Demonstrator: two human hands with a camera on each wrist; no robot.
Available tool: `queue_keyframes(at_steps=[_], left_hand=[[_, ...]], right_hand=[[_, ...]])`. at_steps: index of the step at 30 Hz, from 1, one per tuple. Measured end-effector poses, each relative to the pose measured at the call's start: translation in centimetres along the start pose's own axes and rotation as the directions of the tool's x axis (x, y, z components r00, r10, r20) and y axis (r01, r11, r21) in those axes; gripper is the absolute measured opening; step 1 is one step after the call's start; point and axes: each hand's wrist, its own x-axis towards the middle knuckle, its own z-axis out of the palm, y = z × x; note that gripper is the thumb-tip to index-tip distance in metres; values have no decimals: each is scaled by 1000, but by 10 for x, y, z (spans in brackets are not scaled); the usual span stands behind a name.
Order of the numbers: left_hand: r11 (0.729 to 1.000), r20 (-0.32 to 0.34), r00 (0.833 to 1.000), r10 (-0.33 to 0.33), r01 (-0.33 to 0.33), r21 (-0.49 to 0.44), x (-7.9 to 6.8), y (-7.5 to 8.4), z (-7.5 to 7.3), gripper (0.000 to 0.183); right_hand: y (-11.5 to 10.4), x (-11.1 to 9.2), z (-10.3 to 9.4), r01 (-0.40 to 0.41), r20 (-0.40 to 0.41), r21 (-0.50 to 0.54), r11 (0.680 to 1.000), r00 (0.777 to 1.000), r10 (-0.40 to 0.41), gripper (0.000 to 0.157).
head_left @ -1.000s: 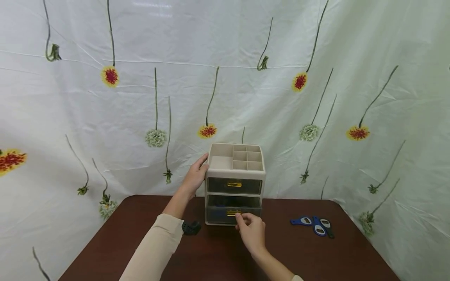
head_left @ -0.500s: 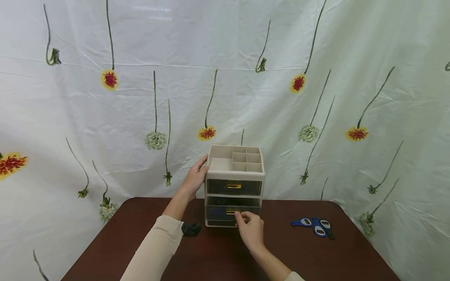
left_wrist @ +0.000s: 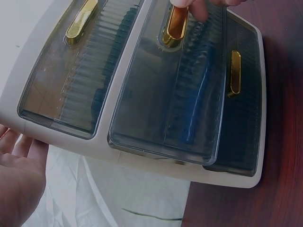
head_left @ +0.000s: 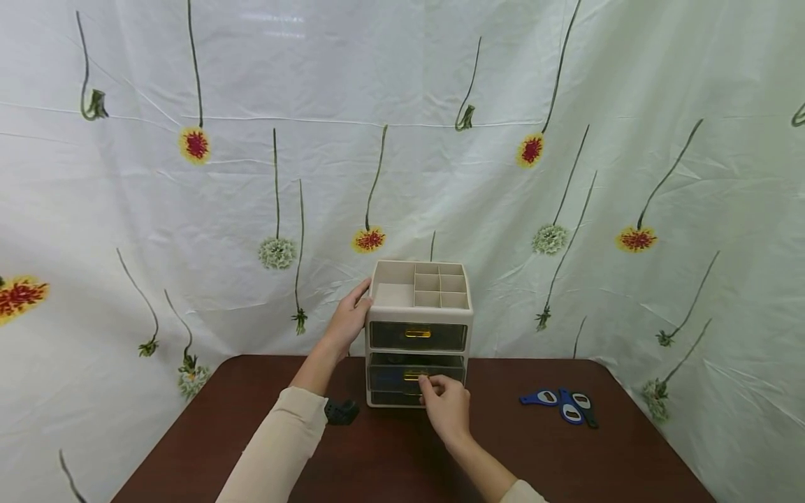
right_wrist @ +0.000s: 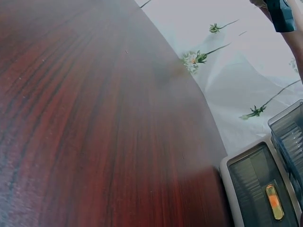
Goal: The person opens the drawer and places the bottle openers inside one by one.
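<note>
A beige desktop cabinet (head_left: pixel 420 314) with dark see-through drawers stands on the table. Its middle drawer (left_wrist: pixel 147 99) is partly pulled out, and something long and blue (left_wrist: pixel 196 94) shows through its front. With thumb and fingers, my right hand (head_left: pixel 449 409) pinches the gold handle (left_wrist: pixel 176 26) of that drawer. My left hand (head_left: pixel 348 319) rests against the cabinet's left side, thumb near the front edge. Top drawer (left_wrist: pixel 78 75) and bottom drawer (left_wrist: pixel 239 109) are closed. The right hand is out of the right wrist view.
Blue and dark bottle openers (head_left: pixel 569 406) lie on the brown table (head_left: pixel 503 447) at the right. A divided tray (head_left: pixel 395 293) tops the cabinet. Behind hangs a flowered white curtain (head_left: pixel 327 84). A dark band (head_left: pixel 342 411) shows at the left wrist.
The middle drawer has slid inward somewhat, so more of the bottom drawer shows, and the right hand has moved with it. The left hand stays at the cabinet's side.
</note>
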Motion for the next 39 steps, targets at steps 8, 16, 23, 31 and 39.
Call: queue_keyframes(at_steps=[8, 16, 23, 31, 39], left_hand=[[1000, -4, 1000, -1, 1, 1, 1, -1, 0, 54], [1000, -8, 1000, 4, -4, -1, 1, -1, 0, 55], [1000, -6, 1000, 17, -17, -3, 0, -2, 0, 55], [1000, -12, 1000, -3, 3, -17, 1, -2, 2, 55], [1000, -16, 1000, 11, -11, -10, 1, 0, 0, 54]], right_hand=[[0, 8, 4, 3, -16, -26, 1000, 1000, -4, 23], [2, 16, 9, 5, -41, -56, 998, 999, -8, 22], [7, 22, 12, 25, -44, -59, 998, 999, -28, 25], [13, 25, 13, 22, -41, -73, 997, 999, -25, 25], [11, 26, 13, 25, -37, -84, 996, 999, -28, 24]])
